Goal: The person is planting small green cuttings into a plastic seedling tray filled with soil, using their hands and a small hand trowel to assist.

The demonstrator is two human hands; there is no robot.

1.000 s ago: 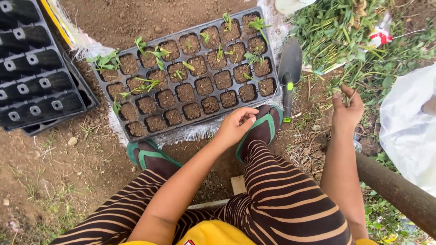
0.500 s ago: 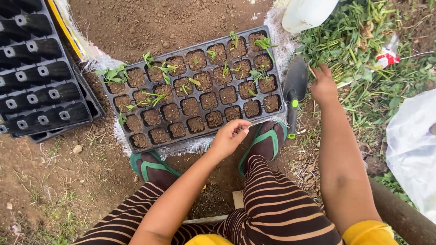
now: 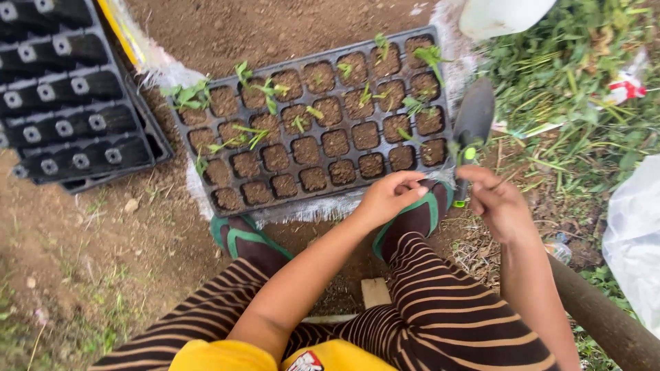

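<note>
A black seedling tray (image 3: 206, 148) filled with soil lies on the ground in front of me, with small green seedlings (image 3: 265, 89) in several of its cells. My left hand (image 3: 386, 199) hovers at the tray's near right corner, fingers bunched together with nothing visible between them. My right hand (image 3: 498, 204) is just to its right, fingers pinched on a thin seedling stem, close to the handle of a small dark trowel (image 3: 474, 117). The two hands almost meet above my right foot.
Stacked empty black trays (image 3: 62, 103) lie at the left. White woven sheeting (image 3: 196, 189) is under the tray. A pile of pulled green plants (image 3: 584, 62) lies at the right, with a white plastic bag (image 3: 636, 240) and a white container (image 3: 502, 15) nearby. My feet wear green sandals (image 3: 237, 237).
My right hand came from the plant pile at the right to the trowel handle near my left hand. The left hand stayed at the tray's corner.
</note>
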